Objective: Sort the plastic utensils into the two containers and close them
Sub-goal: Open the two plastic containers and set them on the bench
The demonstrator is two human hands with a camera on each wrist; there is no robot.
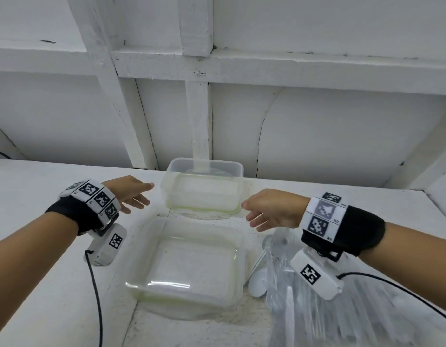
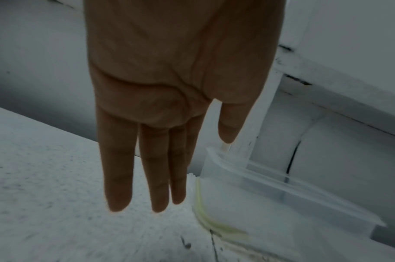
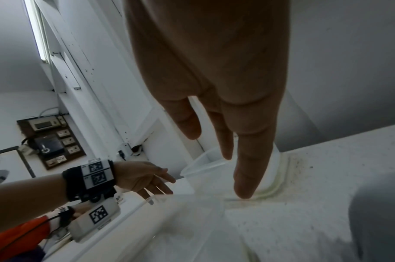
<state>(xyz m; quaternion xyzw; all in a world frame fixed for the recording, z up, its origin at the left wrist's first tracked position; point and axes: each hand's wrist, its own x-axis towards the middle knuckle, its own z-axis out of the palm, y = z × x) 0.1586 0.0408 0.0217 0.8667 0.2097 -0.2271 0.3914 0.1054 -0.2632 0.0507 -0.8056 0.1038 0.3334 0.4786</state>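
Nothing sorted yet. Left hand [image 1: 132,194] and right hand [image 1: 269,209] spread and empty, far container [image 1: 204,181] between them, near container [image 1: 192,264] below. Plastic utensils [image 1: 279,279] still bagged under right wrist. Both containers unclosed.

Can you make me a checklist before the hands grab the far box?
1. Left hand free, fingers straight: ok.
2. Right hand free, fingers relaxed: ok.
3. Hands either side of the far box, not touching it: ok.
4. Far box open, no lid on: ok.
5. Near box has no spoons or forks inside: ok.
6. Bag of spoons and forks opened: cannot tell.
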